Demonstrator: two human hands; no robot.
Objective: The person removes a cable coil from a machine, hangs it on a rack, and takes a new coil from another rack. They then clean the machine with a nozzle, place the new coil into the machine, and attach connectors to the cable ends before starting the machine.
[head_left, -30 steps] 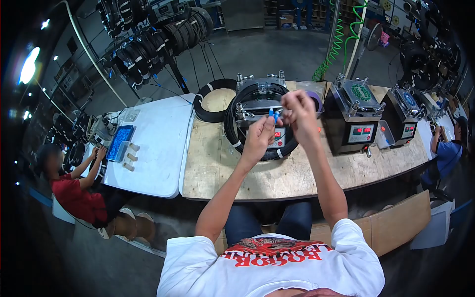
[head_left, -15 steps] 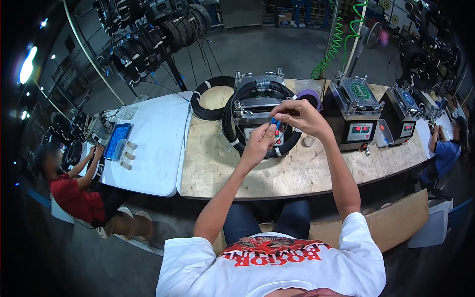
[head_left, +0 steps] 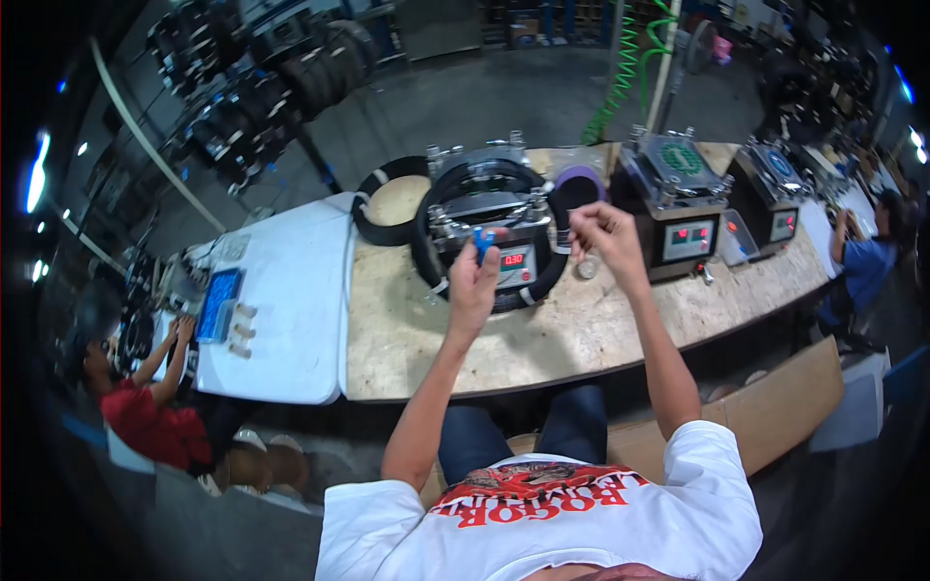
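Closest is a person in a white shirt (head_left: 542, 542), sitting at the near edge of the wooden tabletop (head_left: 407, 349). Both arms reach out over it. The left hand (head_left: 475, 286) grips a small blue piece (head_left: 482, 242) between the thumb and fingers, up above the left half of the tabletop. The right hand (head_left: 608, 237) is in the air a little to the right, apart from the blue piece. Its fingers bend in toward the thumb, but one cannot tell if they are closed or hold anything.

Behind the left hand is a machine (head_left: 512, 259) with red numbers that say 0.30. A big black coil (head_left: 423, 257) stands around it. A small round cup (head_left: 587, 267) sits under the right hand. Another black coil (head_left: 383, 234) lies flat at the tabletop's far left corner, and a purple roll (head_left: 594, 178) is by the far edge. Toward the right edge are a machine with green dots (head_left: 688, 237) and a smaller machine (head_left: 781, 221).

Past the left edge is a white table (head_left: 300, 320), with a person in red (head_left: 155, 426) beside it. A person in blue (head_left: 865, 276) is beyond the right edge. Farthest back, a curly green hose (head_left: 620, 92) hangs down.
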